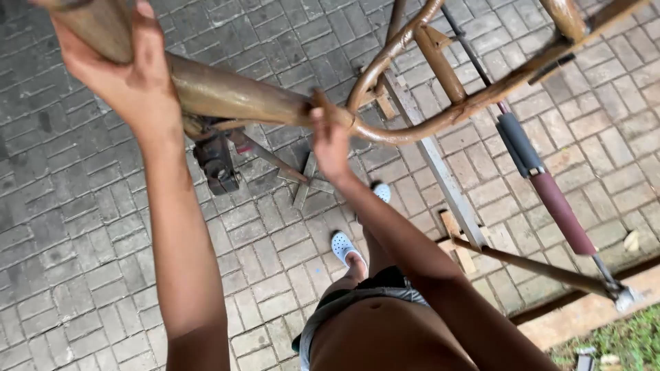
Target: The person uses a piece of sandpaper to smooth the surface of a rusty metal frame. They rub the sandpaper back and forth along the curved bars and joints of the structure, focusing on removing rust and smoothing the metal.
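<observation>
A rusty brown metal tube frame [234, 93] runs across the upper part of the head view, raised above the paving. My left hand [127, 75] grips a thick tube of the frame at the upper left. My right hand [330, 141] holds the frame where the straight tube meets a curved bar [412, 130]. A dark metal fitting [216, 161] hangs under the tube between my two hands. A shock absorber [543, 182] with a grey upper sleeve and a maroon lower body slants down from the frame on the right.
Grey brick paving [75, 227] lies below. A flat grey metal bar [440, 165] and small wooden blocks [457, 240] lie on it. My feet in pale clogs [344, 246] stand beneath the frame. A concrete kerb and grass [619, 340] border the lower right.
</observation>
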